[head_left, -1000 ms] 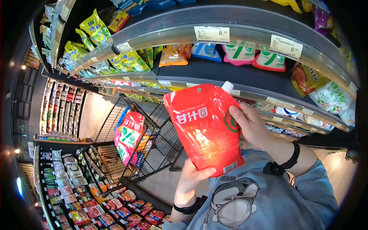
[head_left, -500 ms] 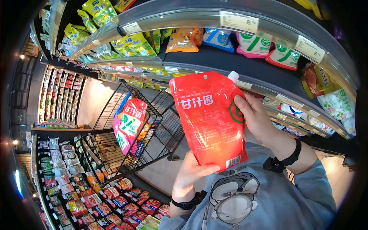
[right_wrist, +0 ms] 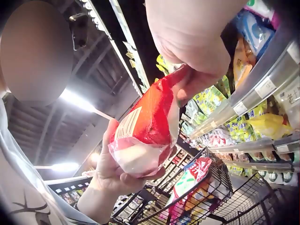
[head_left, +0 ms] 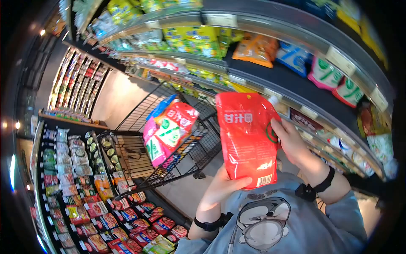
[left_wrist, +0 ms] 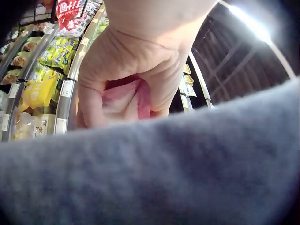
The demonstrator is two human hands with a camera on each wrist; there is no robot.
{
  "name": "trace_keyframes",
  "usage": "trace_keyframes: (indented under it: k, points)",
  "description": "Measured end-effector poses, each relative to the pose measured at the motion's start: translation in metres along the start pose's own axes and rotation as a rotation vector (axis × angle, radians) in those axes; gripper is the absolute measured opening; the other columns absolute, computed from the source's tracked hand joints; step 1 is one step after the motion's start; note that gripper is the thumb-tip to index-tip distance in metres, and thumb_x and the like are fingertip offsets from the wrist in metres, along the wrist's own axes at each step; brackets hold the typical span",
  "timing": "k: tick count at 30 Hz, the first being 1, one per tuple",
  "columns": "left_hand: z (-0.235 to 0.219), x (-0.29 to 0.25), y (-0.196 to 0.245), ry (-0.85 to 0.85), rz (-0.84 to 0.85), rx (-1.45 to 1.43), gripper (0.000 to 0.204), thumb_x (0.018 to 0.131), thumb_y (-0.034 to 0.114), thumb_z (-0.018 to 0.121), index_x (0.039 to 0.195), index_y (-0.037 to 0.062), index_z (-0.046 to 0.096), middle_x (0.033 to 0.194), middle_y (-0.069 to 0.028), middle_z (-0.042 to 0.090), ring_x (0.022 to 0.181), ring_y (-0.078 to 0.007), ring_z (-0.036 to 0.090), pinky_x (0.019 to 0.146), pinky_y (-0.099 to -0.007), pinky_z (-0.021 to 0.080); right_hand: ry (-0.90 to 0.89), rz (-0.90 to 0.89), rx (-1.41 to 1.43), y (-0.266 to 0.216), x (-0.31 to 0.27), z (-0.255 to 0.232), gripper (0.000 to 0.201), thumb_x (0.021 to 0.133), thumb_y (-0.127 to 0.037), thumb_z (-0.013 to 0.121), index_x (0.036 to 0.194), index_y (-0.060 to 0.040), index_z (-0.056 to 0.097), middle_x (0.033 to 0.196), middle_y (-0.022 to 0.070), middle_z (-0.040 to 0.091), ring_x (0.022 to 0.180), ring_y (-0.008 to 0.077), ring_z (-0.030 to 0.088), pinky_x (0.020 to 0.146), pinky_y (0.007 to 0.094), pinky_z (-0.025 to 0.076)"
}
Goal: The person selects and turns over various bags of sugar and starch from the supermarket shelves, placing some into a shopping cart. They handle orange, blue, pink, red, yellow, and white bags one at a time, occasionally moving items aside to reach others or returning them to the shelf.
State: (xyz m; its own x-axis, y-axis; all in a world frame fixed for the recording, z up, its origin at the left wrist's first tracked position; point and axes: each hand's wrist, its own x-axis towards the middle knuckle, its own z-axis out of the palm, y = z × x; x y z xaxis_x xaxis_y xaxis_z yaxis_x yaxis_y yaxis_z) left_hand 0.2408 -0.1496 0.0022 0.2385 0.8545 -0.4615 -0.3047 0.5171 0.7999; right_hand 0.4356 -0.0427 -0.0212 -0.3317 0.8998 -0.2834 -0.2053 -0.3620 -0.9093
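- The red pouch (head_left: pixel 248 144) is between the two hands, held up in front of the person, printed text toward the head camera; it stands roughly upright, leaning a little.
- Its white cap (head_left: pixel 273 100) is at the top corner, just above the right hand; its barcode (head_left: pixel 264 180) sits near the base, just beside the left thumb.
- The left hand (head_left: pixel 226 186) is curled round the pouch's lower left part, thumb on the front; the left wrist view shows it gripping the base.
- The right hand (head_left: pixel 289 137) is closed on the pouch's upper right edge, thumb on the front, higher than the left.
- Each wrist wears a black band (head_left: pixel 323 180); behind the hands is a grey-blue shirt (head_left: pixel 262 220).
- Left of both hands, well apart from the pouch, a wire cart (head_left: pixel 207 142) carries red (head_left: pixel 179 115), blue (head_left: pixel 160 105) and pink (head_left: pixel 153 148) packs.
- Beyond the hands, a shelf (head_left: pixel 270 72) bears orange (head_left: pixel 256 50), blue and pink bags, with yellow bags (head_left: pixel 196 40) farther left.
- Low on the left hand's side, a display (head_left: pixel 167 206) holds rows of packets (head_left: pixel 135 224).
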Motion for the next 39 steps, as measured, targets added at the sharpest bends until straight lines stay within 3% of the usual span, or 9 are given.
trace_keyframes:
  k: [6, 13, 21, 23, 28, 33, 35, 37, 39]
  points:
    - [-0.073, -0.010, -0.001, 0.188, -0.070, -0.188, 0.055, 0.082, 0.031, 0.066, 0.126, 0.0064, 0.043, 0.111, -0.0089, 0.060, 0.089, -0.0182, 0.064, 0.061, -0.0303, 0.058, -0.285, 0.405, -0.173, 0.016, 0.019, 0.072, 0.074, 0.087, -0.037, 0.059, 0.139, -0.0034, 0.018, 0.112, 0.0146, 0.056, 0.099, 0.0190, 0.058, 0.082, 0.0335, 0.048]
    - [-0.153, -0.048, 0.005, 0.403, -0.090, -0.644, 0.044, 0.086, 0.030, 0.062, 0.123, 0.0108, 0.048, 0.111, -0.0087, 0.060, 0.092, -0.0192, 0.062, 0.061, -0.0321, 0.056, -0.626, 0.287, -0.262, 0.049, 0.051, 0.164, 0.072, 0.087, -0.026, 0.062, 0.136, 0.0076, 0.021, 0.128, 0.0199, 0.045, 0.118, 0.0234, 0.046, 0.097, 0.0313, 0.039]
    - [-0.248, -0.070, 0.047, 0.641, 0.259, -0.362, 0.045, 0.089, 0.027, 0.055, 0.128, 0.0081, 0.043, 0.117, -0.0088, 0.057, 0.095, -0.0220, 0.062, 0.056, -0.0315, 0.057, -0.714, 0.094, -0.510, 0.051, 0.087, 0.244, 0.055, 0.090, -0.021, 0.057, 0.135, -0.0007, 0.031, 0.112, 0.0131, 0.057, 0.089, 0.0165, 0.059, 0.075, 0.0287, 0.049]
    - [-0.278, -0.052, 0.050, 0.646, 0.323, -0.426, 0.047, 0.091, 0.035, 0.050, 0.127, 0.0061, 0.042, 0.115, -0.0134, 0.058, 0.090, -0.0263, 0.064, 0.065, -0.0364, 0.057, -0.711, 0.063, -0.506, 0.059, 0.099, 0.239, 0.046, 0.092, -0.020, 0.054, 0.132, -0.0040, 0.038, 0.115, 0.0116, 0.054, 0.092, 0.0148, 0.059, 0.079, 0.0271, 0.048]
    - [-0.351, -0.008, 0.013, 0.613, -0.101, -0.214, 0.063, 0.089, 0.058, 0.039, 0.117, 0.0012, 0.048, 0.105, -0.0169, 0.061, 0.079, -0.0247, 0.063, 0.066, -0.0373, 0.052, -0.516, 0.170, -0.457, 0.062, 0.099, 0.196, 0.036, 0.091, -0.020, 0.055, 0.120, 0.0004, 0.049, 0.105, 0.0106, 0.060, 0.086, 0.0154, 0.060, 0.076, 0.0278, 0.050]
    - [-0.343, -0.011, 0.008, 0.474, -0.276, -0.131, 0.051, 0.088, 0.051, 0.049, 0.093, 0.0021, 0.062, 0.085, -0.0146, 0.066, 0.074, -0.0229, 0.063, 0.064, -0.0344, 0.051, -0.259, 0.286, -0.455, 0.078, 0.085, 0.123, 0.039, 0.091, -0.025, 0.054, 0.122, -0.0019, 0.049, 0.104, 0.0095, 0.061, 0.084, 0.0145, 0.060, 0.073, 0.0258, 0.048]
    - [-0.307, -0.009, 0.014, 0.577, 0.023, 0.866, 0.032, 0.083, 0.034, 0.063, 0.087, 0.0026, 0.064, 0.083, -0.0178, 0.065, 0.073, -0.0241, 0.064, 0.063, -0.0352, 0.050, -0.140, 0.346, -0.474, 0.085, 0.077, 0.105, 0.040, 0.092, -0.028, 0.052, 0.123, -0.0033, 0.048, 0.104, 0.0091, 0.061, 0.084, 0.0141, 0.059, 0.072, 0.0251, 0.047]
    - [-0.279, 0.009, 0.030, 0.640, 0.528, 1.153, 0.030, 0.073, 0.018, 0.072, 0.097, 0.0017, 0.063, 0.101, -0.0213, 0.062, 0.096, -0.0313, 0.061, 0.078, -0.0385, 0.048, -0.111, 0.363, -0.461, 0.084, 0.070, 0.107, 0.039, 0.092, -0.027, 0.051, 0.122, -0.0034, 0.048, 0.104, 0.0090, 0.061, 0.085, 0.0143, 0.059, 0.074, 0.0255, 0.047]
    - [-0.290, 0.043, 0.029, 0.583, 0.729, 1.352, 0.056, 0.072, 0.024, 0.072, 0.120, 0.0035, 0.053, 0.127, -0.0217, 0.049, 0.120, -0.0377, 0.044, 0.097, -0.0443, 0.038, -0.102, 0.362, -0.433, 0.085, 0.066, 0.110, 0.037, 0.092, -0.027, 0.051, 0.121, -0.0035, 0.049, 0.104, 0.0091, 0.061, 0.085, 0.0147, 0.059, 0.075, 0.0257, 0.046]
